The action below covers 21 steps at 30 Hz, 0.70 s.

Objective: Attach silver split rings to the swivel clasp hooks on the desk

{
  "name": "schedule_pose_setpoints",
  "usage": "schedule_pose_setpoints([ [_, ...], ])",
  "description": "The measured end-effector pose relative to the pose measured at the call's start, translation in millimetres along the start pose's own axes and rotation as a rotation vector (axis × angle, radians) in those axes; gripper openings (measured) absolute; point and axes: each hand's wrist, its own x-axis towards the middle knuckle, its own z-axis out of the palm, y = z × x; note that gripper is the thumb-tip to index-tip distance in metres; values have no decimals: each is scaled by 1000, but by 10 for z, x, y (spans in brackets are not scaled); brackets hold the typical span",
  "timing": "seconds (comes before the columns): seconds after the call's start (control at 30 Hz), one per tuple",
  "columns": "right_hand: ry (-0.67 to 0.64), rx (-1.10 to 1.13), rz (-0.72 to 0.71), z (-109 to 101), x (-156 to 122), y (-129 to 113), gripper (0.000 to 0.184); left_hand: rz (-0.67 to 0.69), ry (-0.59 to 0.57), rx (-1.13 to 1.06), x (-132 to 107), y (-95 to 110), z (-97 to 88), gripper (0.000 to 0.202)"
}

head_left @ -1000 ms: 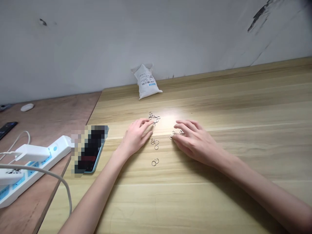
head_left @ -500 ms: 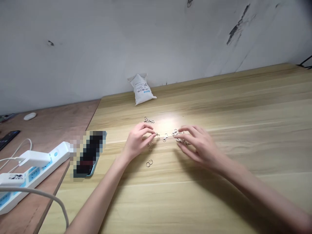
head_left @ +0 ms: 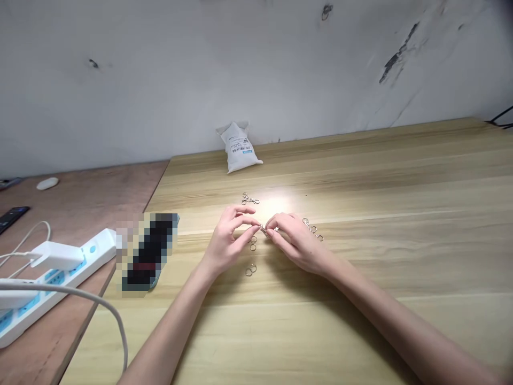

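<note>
My left hand [head_left: 236, 238] pinches a small metal ring [head_left: 260, 226] between thumb and index finger; it is mostly hidden. Close against it, my right hand [head_left: 294, 240] grips a silvery swivel clasp [head_left: 264, 232] with thumb and fingertips. The two pieces meet between my fingers, but I cannot tell whether they are linked. Just below my left fingertips lie a couple of split rings [head_left: 253, 247], with another pair of rings [head_left: 250, 270] nearer to me. Beyond my right hand sits a group of clasps [head_left: 310, 226], partly covered by it.
Farther back lie joined clasps and rings [head_left: 250, 199]. A white plastic packet [head_left: 240, 149] leans near the wall. On the left are a blurred phone [head_left: 150, 251], a white power strip [head_left: 64, 283] with plugs, and a looping cable [head_left: 100, 300].
My right hand has moved left from the clasp pile and taken hold of the clasp that lay between my hands. My left hand keeps its pinch. The view has shifted slightly.
</note>
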Motion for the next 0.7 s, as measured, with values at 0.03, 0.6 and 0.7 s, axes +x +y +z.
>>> schedule_pose_setpoints([
  [0.03,36,-25,-2,16,-3,1,18,-16,-1,2,-3,-7,-9,8],
  [0.6,93,651,325,53,-106,-55,13,-166,-153,-176,-80,94,174,13],
  [0.7,94,743,343,62,-112,-57,13,-245,-104,-188,-82,85,184,11],
])
